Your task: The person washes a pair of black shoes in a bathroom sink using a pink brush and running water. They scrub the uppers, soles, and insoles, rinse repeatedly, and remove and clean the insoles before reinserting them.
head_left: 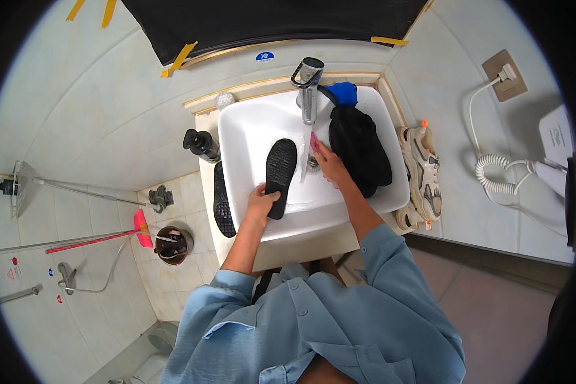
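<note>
My left hand (pixel 265 201) grips the heel end of a wet black shoe insole (pixel 282 165), tilted over the white washbasin (pixel 240 144). My right hand (pixel 330 164) holds a pink object (pixel 314 142), apparently a brush, mostly hidden by my fingers. Between my hands, water (pixel 306 149) runs from the chrome faucet (pixel 309 91) towards the metal drain (pixel 313 164). A bundled black item (pixel 360 149), perhaps a bag or cloth, lies along the basin's right side. A blue cloth-like item (pixel 343 93) is tucked behind it.
Another black insole (pixel 224 201) and a dark pump bottle (pixel 202 144) stand left of the basin. A pair of sneakers (pixel 421 173) rests against its right side. A corded hair dryer (pixel 547 175) hangs on the right wall. On the left are a pink broom (pixel 143 228) and a bucket (pixel 174 246).
</note>
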Tool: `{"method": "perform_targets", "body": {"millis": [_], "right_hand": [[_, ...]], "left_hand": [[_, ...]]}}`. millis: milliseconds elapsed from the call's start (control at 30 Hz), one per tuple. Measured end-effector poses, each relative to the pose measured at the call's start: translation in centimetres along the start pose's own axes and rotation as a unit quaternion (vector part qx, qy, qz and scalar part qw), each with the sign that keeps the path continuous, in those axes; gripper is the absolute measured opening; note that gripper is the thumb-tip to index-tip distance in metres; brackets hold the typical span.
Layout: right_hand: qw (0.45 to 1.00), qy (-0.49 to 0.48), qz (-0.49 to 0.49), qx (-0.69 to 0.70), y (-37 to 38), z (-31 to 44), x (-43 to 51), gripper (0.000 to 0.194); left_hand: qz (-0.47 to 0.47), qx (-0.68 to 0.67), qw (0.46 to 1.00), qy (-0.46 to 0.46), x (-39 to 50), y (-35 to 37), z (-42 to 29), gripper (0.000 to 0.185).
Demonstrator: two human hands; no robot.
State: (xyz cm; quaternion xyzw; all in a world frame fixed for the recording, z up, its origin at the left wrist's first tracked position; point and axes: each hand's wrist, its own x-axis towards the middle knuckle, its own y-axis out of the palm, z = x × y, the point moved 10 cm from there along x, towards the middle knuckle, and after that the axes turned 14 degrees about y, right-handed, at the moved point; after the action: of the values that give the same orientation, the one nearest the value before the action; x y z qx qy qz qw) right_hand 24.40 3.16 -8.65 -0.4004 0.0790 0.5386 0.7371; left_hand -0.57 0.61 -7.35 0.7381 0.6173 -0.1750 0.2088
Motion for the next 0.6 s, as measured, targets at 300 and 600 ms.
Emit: {"method": "perform_targets", "body": {"millis": [300,600], "right_hand": [[0.972,-0.109,-0.045,-0.205,1.3,3.2,-3.7,0.05],[0.907,-0.219,-0.073,-0.353,5.2,7.5,-4.2,0.056]], "left_hand": [[0.129,0.67,0.657,0.322,-1.8,5.4,-5.2,0.081],[0.175,0.734,0.625,0.196,-0.3,4.9,-0.5,0.06]]}}
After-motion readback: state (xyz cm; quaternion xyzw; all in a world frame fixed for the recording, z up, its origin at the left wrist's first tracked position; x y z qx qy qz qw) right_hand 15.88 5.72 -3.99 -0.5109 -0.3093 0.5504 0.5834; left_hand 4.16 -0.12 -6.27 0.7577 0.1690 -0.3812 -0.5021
